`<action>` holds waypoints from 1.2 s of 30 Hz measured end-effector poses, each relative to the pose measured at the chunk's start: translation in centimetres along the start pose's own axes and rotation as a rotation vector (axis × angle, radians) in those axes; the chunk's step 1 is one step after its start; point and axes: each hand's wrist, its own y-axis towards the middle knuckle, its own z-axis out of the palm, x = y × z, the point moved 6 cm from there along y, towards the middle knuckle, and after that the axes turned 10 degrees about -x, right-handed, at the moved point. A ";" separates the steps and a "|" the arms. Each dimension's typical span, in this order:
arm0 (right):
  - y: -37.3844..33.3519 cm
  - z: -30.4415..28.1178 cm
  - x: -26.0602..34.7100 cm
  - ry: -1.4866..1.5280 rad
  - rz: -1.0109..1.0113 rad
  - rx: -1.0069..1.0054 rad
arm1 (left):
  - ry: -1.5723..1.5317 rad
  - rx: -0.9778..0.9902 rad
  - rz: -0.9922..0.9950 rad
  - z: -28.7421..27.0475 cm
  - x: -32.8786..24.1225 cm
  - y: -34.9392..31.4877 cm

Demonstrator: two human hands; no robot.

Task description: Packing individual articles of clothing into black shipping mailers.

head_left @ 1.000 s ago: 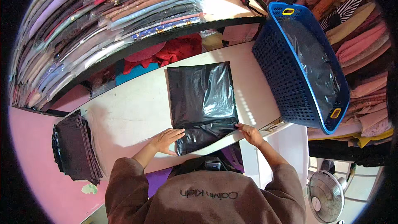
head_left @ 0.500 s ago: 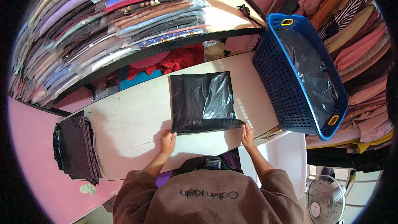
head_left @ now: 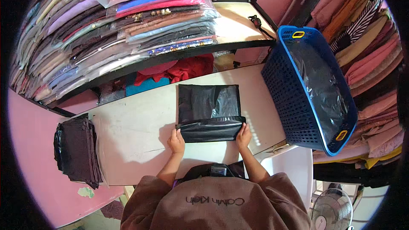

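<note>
A glossy black plastic bag lies flat in the middle of the white table, its near part folded up and over toward the far side. My left hand pinches the left end of the fold. At the opposite end my right hand grips the fold's right corner between thumb and fingers. Both hands are closed on the bag, with the folded strip stretched between them. Whatever may be inside the bag is hidden.
A stack of black plastic bags lies at the table's left end. On the right stands a blue basket holding black plastic packages. Wrapped folded garments fill the shelf behind. Clothes hang at right, above a fan.
Both hands have carried the bag's near edge up and away from me, making a wider fold. The right hand has come inward, to the left.
</note>
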 end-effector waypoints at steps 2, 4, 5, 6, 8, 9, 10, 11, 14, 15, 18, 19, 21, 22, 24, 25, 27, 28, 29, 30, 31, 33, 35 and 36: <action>-0.3 -0.3 -0.6 -0.038 0.020 0.036 | -0.035 -0.018 0.066 -0.3 -0.2 0.0; -0.3 0.8 -1.1 -0.303 -0.065 0.249 | 0.001 0.030 0.046 0.9 0.4 0.4; -0.3 1.0 -1.1 -0.351 -0.061 0.288 | 0.063 0.110 -0.004 1.4 1.0 0.4; -0.3 1.2 -1.0 -0.352 -0.060 0.290 | 0.065 0.111 -0.005 1.6 1.1 0.4; 0.0 1.0 -1.4 -0.325 -0.025 0.278 | 0.042 0.037 -0.025 1.4 0.3 0.8; 0.1 0.8 -1.6 -0.330 -0.020 0.275 | -0.007 0.060 -0.069 1.2 0.1 0.7; -0.1 0.5 -1.4 -0.315 -0.036 0.261 | -0.005 0.062 -0.069 1.1 0.3 0.6; -0.2 0.2 -1.2 -0.301 -0.052 0.247 | -0.009 0.017 -0.042 0.9 0.5 0.5; -0.1 0.8 -1.2 -0.351 -0.066 0.287 | 0.009 0.008 -0.031 1.2 1.2 0.3; -0.1 1.0 -1.2 -0.375 -0.076 0.305 | 0.054 0.030 -0.069 1.4 1.7 0.0; 0.1 1.0 -1.3 -0.423 -0.083 0.318 | 0.118 0.082 -0.098 1.6 1.0 0.2; 0.1 1.1 -1.4 -0.422 -0.082 0.317 | 0.141 0.102 -0.088 1.6 0.8 0.4; 0.0 1.3 -1.8 -0.426 -0.018 0.373 | 0.161 0.105 -0.092 1.8 0.9 0.3; 0.0 1.2 -1.1 -0.423 -0.020 0.372 | 0.182 0.106 -0.100 1.8 0.7 0.5; 0.4 -0.6 0.9 -0.191 -0.011 0.128 | 0.207 0.095 -0.073 1.3 0.1 0.6; 0.5 -1.0 1.9 -0.187 -0.013 0.123 | 0.230 0.088 -0.046 1.0 -0.4 0.8; -0.2 -2.2 7.2 0.098 -0.521 0.039 | 0.208 0.084 -0.080 1.2 0.5 0.6; -1.1 -0.8 8.0 0.077 -0.598 0.376 | 0.182 0.102 -0.110 1.4 0.8 0.5; -2.5 0.5 8.3 0.026 -0.726 0.465 | 0.179 0.106 -0.106 1.4 0.9 0.4; -4.2 1.6 8.6 -0.026 -0.853 0.553 | 0.140 0.121 -0.128 1.5 1.1 0.3; -4.9 2.5 8.7 -0.082 -0.860 0.659 | 0.104 0.125 -0.151 1.4 1.3 0.4; -5.2 3.1 8.2 -0.194 -0.872 0.757 | 0.166 0.043 0.052 0.6 -2.3 0.4; -5.2 3.0 8.3 -0.187 -0.875 0.748 | 0.114 0.260 0.332 0.5 -6.1 0.0; -5.3 3.0 8.4 -0.177 -0.884 0.748 | -0.089 0.523 0.412 2.0 -7.0 -0.8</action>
